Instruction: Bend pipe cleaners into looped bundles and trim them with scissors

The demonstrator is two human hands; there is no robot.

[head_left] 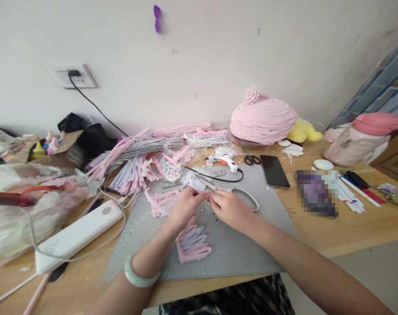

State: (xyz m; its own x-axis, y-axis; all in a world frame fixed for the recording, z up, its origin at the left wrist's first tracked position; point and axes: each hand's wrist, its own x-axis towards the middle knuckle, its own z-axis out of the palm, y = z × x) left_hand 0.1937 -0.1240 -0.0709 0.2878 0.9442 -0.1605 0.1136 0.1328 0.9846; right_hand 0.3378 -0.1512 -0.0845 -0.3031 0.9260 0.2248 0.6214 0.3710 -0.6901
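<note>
Above the grey cutting mat (pixel 245 253), the fingertips of my two hands meet. My left hand (pixel 188 205) is closed, with a pale lavender pipe cleaner (pixel 197 185) showing at its fingers. Pinched closed against it, my right hand (pixel 231 211) hides whatever lies between its fingertips. Just below is a row of looped pink and lavender pipe cleaners (pixel 194 243) on the mat. Another pink bunch of pipe cleaners (pixel 162 203) lies left of my left hand. Behind my hands are scissors (pixel 254 202) with pale handles and a pile of white beads (pixel 172 171).
A white glue gun (pixel 230 162) with a black cord lies behind. A phone (pixel 275 170) and black-handled scissors (pixel 252 160) are at right. A pink domed piece (pixel 263 120) stands by the wall. At left are a white power strip (pixel 81 234) and plastic bags (pixel 54 214).
</note>
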